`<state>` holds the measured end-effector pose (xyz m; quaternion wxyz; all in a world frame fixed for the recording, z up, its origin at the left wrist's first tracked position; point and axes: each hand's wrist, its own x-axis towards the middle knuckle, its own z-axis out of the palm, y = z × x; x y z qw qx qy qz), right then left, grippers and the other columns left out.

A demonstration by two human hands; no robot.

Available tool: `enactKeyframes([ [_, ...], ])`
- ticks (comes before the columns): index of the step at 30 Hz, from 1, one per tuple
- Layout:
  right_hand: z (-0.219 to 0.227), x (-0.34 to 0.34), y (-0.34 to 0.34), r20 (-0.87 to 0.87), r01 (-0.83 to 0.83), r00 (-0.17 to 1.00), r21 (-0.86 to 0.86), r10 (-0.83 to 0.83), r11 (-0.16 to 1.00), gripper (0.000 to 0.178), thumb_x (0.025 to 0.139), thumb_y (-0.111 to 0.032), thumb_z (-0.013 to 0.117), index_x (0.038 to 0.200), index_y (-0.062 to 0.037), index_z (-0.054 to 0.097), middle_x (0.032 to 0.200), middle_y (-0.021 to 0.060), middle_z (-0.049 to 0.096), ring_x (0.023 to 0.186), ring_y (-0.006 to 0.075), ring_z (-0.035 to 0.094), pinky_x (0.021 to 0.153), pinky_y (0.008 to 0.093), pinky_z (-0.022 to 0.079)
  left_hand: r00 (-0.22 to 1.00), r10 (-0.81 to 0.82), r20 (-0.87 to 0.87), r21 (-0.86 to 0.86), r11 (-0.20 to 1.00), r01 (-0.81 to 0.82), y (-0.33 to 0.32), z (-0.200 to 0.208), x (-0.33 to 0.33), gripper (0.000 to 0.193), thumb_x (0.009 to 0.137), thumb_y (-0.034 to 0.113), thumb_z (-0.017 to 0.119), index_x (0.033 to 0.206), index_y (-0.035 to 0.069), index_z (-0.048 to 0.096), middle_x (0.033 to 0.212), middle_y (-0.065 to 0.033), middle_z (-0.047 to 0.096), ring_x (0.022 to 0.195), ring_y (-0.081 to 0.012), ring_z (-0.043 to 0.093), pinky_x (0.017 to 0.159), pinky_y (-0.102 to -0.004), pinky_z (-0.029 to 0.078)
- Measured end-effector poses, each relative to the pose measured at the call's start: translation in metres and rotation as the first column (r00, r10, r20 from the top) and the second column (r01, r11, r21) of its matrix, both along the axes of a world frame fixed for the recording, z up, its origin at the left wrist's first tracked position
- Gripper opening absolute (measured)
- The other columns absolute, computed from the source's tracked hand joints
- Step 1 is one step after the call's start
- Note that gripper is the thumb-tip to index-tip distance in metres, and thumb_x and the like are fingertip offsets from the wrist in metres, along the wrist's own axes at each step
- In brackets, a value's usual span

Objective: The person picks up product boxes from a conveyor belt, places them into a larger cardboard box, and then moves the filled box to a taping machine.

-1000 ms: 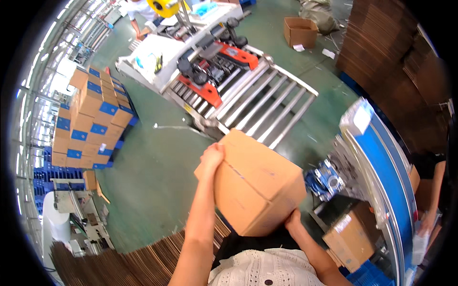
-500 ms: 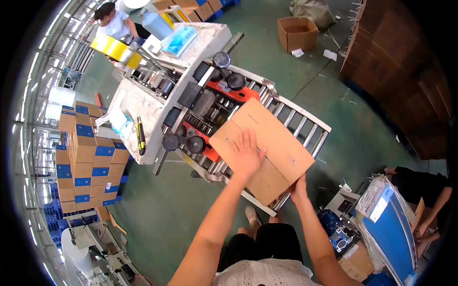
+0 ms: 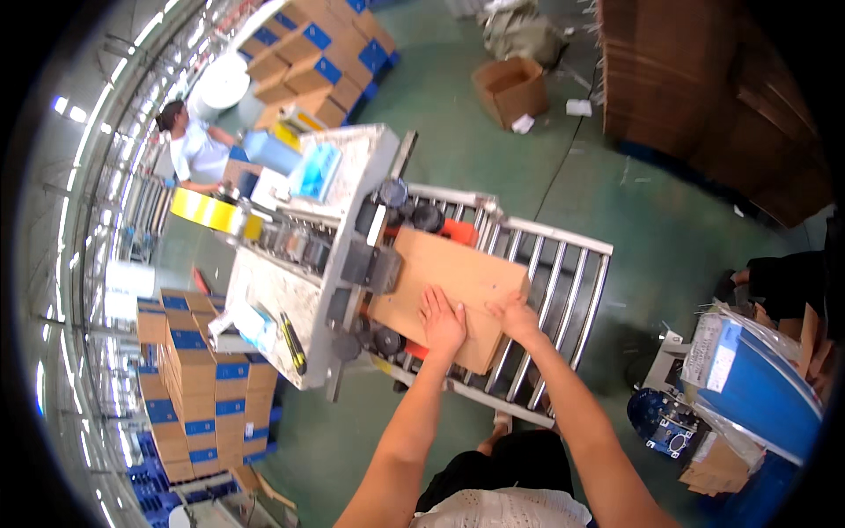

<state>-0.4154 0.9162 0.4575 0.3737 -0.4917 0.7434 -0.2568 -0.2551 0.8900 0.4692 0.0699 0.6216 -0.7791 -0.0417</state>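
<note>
A closed brown cardboard box [image 3: 449,265] lies flat on the roller conveyor [image 3: 576,299], with its far left end between the black side wheels of a carton-taping machine [image 3: 304,251]. My left hand [image 3: 443,322] rests on the top of the box, palm down and fingers stretched out. At the near right end of the box, my right hand [image 3: 518,319] grips the edge with bent fingers. The underside of the box is hidden.
A large yellow tape roll [image 3: 204,211] sits on the machine. A black-and-yellow utility knife [image 3: 292,343] and a blue packet [image 3: 317,172] lie on its top. Stacked cartons [image 3: 207,387] stand left; an open carton [image 3: 510,92] is beyond the conveyor. Another person [image 3: 195,150] is at far left.
The box has moved left into the taping machine and turned to line up with the rollers. My right hand has shifted from its lower corner up to its end edge; my left stays on top.
</note>
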Motion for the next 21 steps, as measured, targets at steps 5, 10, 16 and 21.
enactKeyframes([
  [5,0.034,0.014,0.039,0.100,-0.086,0.988,-0.251,0.114,0.964,0.038,0.086,-0.038,0.045,0.078,-0.0005,0.047,0.076,0.0222,0.056,0.070,0.0383,0.056,0.061,0.0444,0.044,0.985,-0.147,-0.086,0.080,0.985,0.154,0.029,0.001,0.032,0.058,0.084,0.031,0.046,0.127,-0.004,0.028,0.131,-0.0220,0.027,0.121,-0.0341,0.024,0.097,-0.0514,0.018],
  [10,0.010,-0.045,0.284,-0.211,0.035,0.977,0.108,-0.011,0.994,0.028,0.084,-0.031,0.045,0.082,-0.0040,0.054,0.084,0.0176,0.059,0.081,0.0358,0.057,0.070,0.0468,0.044,0.801,-0.501,-0.328,0.178,0.800,0.574,0.106,-0.029,0.007,0.053,0.084,0.030,0.047,0.123,-0.003,0.033,0.125,-0.0215,0.032,0.116,-0.0325,0.029,0.093,-0.0491,0.022],
  [16,0.078,-0.037,0.591,-0.406,0.494,0.854,0.441,-0.325,0.749,0.028,0.081,-0.032,0.051,0.081,-0.0042,0.057,0.077,0.0165,0.061,0.075,0.0353,0.059,0.063,0.0441,0.048,0.567,-0.672,-0.477,0.317,0.470,0.824,0.194,-0.067,-0.006,0.047,0.085,0.029,0.049,0.118,-0.002,0.039,0.119,-0.0208,0.039,0.109,-0.0306,0.036,0.089,-0.0464,0.027],
  [21,0.188,-0.059,0.801,-0.768,0.903,0.390,0.211,-0.508,0.374,0.017,0.075,-0.020,0.052,0.080,-0.0046,0.058,0.076,0.0160,0.061,0.074,0.0325,0.060,0.064,0.0419,0.049,0.402,-0.782,-0.476,0.312,0.278,0.909,0.262,-0.051,-0.090,0.042,0.085,0.027,0.050,0.114,-0.001,0.044,0.114,-0.0203,0.045,0.103,-0.0289,0.042,0.086,-0.0441,0.031],
])
